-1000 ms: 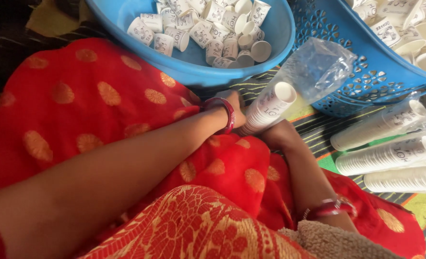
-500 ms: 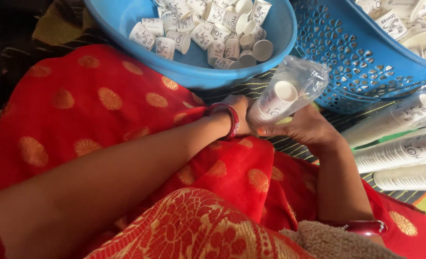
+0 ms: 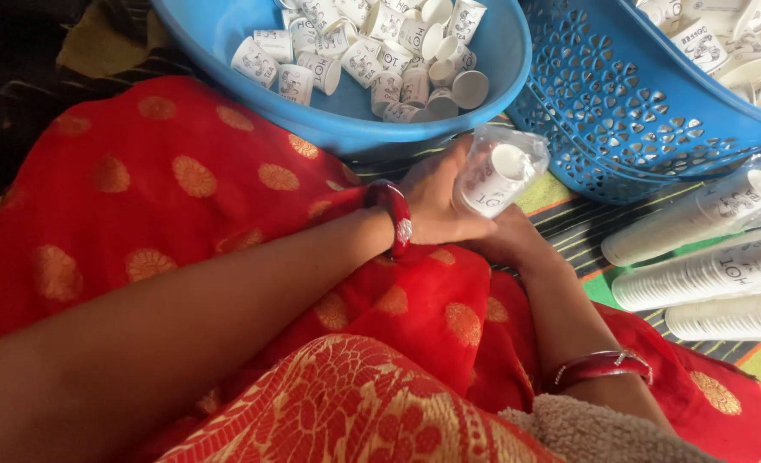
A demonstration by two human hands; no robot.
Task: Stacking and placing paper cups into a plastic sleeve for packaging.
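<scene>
1. One red cloth (image 3: 158,197) with gold dots covers the lap.
2. One blue tub (image 3: 329,111) holds loose paper cups, too jumbled to count; one blue basket (image 3: 629,111), cut off at the top, stands beside it.
3. Three bagged cup stacks (image 3: 706,266) lie at right, cut off.
4. Left hand (image 3: 436,201) and right hand (image 3: 505,244) both grip one plastic-wrapped cup stack (image 3: 496,176) just before the tub; half a second ago the right hand was open beneath it, and its fingers are now hidden.
</scene>
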